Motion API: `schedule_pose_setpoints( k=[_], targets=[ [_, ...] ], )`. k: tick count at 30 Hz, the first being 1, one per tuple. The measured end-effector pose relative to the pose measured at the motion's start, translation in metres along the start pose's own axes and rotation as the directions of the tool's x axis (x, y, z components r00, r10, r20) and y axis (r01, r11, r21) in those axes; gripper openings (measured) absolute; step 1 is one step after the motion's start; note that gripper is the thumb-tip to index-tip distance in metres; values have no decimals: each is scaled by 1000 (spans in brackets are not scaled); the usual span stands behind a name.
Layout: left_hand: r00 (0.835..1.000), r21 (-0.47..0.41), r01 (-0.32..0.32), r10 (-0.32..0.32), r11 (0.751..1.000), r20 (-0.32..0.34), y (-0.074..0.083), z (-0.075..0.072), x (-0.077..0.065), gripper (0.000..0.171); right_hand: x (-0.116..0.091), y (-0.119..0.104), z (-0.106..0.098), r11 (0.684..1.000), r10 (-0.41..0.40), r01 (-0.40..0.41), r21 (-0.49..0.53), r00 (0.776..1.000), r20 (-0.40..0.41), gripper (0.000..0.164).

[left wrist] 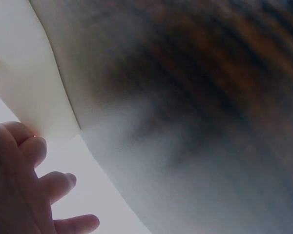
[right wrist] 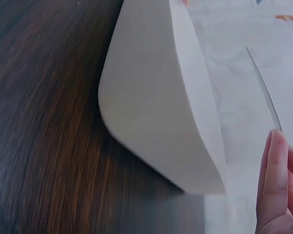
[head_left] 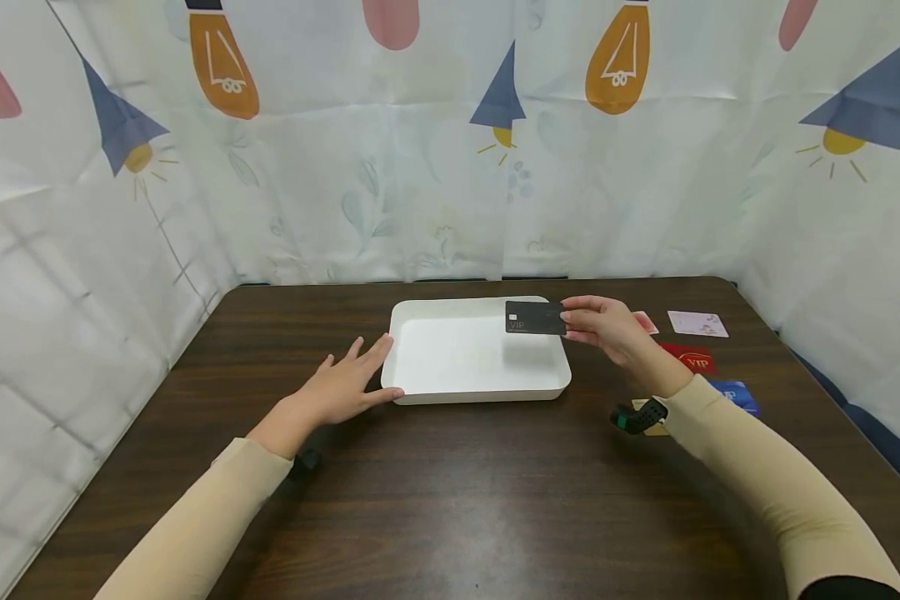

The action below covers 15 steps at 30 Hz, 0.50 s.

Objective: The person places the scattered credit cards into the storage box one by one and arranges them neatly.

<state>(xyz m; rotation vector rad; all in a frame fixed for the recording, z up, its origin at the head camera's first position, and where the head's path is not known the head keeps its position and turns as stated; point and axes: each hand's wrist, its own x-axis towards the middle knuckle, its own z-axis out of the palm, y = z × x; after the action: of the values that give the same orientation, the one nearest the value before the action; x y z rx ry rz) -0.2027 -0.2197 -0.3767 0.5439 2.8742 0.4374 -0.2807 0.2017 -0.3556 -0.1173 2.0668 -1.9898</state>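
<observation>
A black VIP card (head_left: 534,317) is pinched at its right end by my right hand (head_left: 603,327), above the right part of a white tray (head_left: 457,397). In the right wrist view the card (right wrist: 264,92) appears edge-on, held between thumb and fingers (right wrist: 275,170). My left hand (head_left: 345,387) touches the tray's left edge, its fingers spread and straight. The left wrist view shows the fingers (left wrist: 58,185) of that hand against the tray wall (left wrist: 34,83).
Right of the tray lie several cards: a pale pink one (head_left: 697,323), a red VIP card (head_left: 688,357), a blue one (head_left: 737,395), and a yellowish one (head_left: 656,430) partly under the right wrist. Another reddish card (head_left: 646,322) is partly hidden behind the right hand. A patterned curtain (head_left: 420,167) hangs behind the table.
</observation>
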Motion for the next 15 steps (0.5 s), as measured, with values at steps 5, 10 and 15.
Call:
schedule_pose_setpoints(
  k=[5,10,15],
  targets=[
    [1000,7,2,-2,1000,0,1,0,-1,98,9,0,15,999,20,-21,25,1000,4,41],
    [1000,17,3,-3,1000,-2,1,0,-1,98,17,0,30,997,30,-31,70,999,16,40],
    [1000,22,7,-7,1000,1,1,0,0,98,23,-1,45,996,53,-54,68,998,15,43]
  ],
)
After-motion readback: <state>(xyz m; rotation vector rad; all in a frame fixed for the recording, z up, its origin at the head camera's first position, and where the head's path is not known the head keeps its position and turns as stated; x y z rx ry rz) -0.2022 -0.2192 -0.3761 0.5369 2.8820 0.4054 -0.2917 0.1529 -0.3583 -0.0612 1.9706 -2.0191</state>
